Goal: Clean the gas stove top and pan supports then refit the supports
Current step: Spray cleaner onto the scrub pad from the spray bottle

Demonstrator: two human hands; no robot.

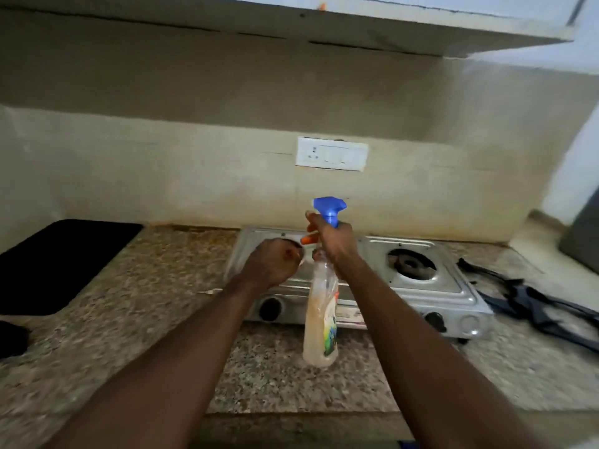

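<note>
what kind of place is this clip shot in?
Likely a home kitchen: a gas stove on a speckled stone counter, its pan supports lying beside it, and a spray bottle in the right hand.

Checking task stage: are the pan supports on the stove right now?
No, the pan supports lie on the counter right of the stove.

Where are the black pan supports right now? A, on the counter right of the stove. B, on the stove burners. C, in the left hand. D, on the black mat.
A: the pan supports lie on the counter past the right end of the stove, and the right burner sits bare.
</note>
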